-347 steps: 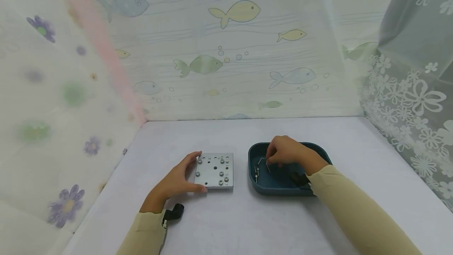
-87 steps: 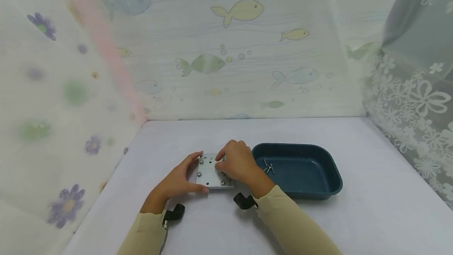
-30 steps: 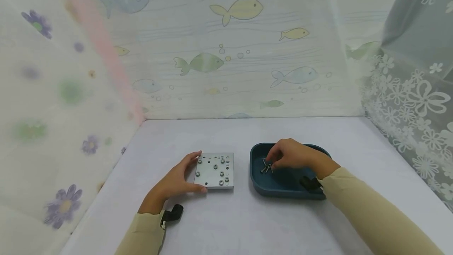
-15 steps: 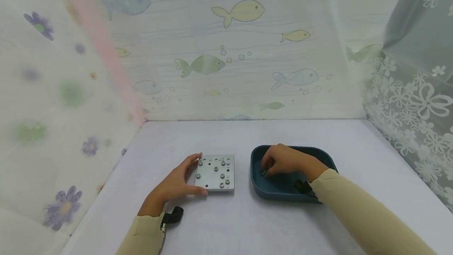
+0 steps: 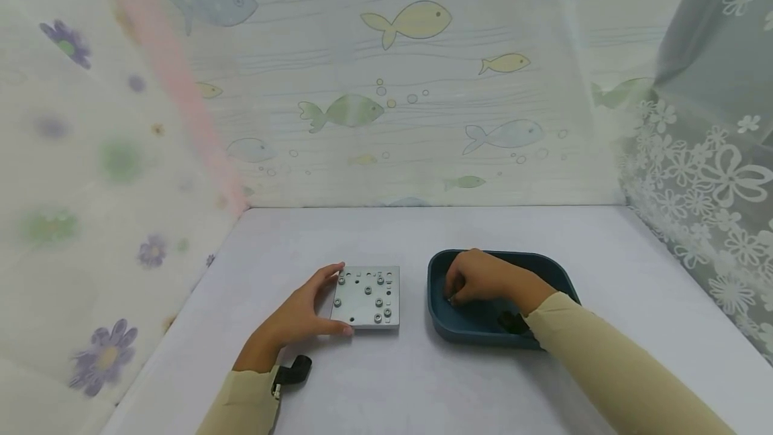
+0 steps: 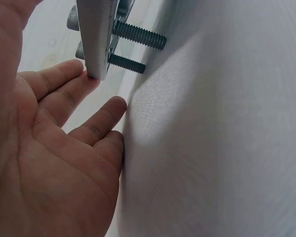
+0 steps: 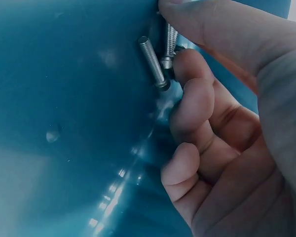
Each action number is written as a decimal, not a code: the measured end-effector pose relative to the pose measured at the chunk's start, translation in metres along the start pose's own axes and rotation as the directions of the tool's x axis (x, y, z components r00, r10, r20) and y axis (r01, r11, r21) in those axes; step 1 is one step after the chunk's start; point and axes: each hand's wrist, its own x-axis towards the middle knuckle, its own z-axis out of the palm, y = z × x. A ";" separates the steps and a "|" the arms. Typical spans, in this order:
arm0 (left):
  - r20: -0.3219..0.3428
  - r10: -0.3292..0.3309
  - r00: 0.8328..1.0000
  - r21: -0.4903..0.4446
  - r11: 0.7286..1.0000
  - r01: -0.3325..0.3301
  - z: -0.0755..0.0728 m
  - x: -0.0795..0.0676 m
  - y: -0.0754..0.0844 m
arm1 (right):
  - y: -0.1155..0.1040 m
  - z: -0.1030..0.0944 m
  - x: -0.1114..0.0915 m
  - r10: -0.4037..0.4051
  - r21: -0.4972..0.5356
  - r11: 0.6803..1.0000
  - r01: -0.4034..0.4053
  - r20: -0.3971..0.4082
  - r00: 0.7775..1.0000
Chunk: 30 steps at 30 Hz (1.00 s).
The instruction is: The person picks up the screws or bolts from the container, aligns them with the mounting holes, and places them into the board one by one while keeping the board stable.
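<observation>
Two hands (image 5: 296,314) (image 5: 488,278), one plate (image 5: 356,304) with seven screws (image 5: 368,290), one tray (image 5: 477,337)

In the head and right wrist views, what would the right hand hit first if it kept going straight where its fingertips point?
Probably the loose screw lying just beside the right hand's fingertips, though depth is unclear; the blue tray's floor could come about as soon.

Beige sleeves (image 5: 616,361) carry black wrist cameras (image 5: 294,370), one seemingly cabled.
</observation>
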 end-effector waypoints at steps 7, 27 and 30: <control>-0.006 -0.004 1.000 0.007 1.000 0.004 0.000 0.001 0.000 | -0.002 -0.002 -0.002 -0.006 -0.014 1.000 0.006 -0.001 1.000; -0.001 0.009 1.000 0.005 1.000 -0.009 0.000 0.001 -0.002 | -0.006 0.001 0.001 0.009 -0.055 0.998 -0.009 0.004 1.000; 0.005 0.007 1.000 -0.004 1.000 -0.007 0.000 0.002 -0.002 | -0.006 0.001 0.001 -0.009 -0.071 0.997 0.010 0.014 1.000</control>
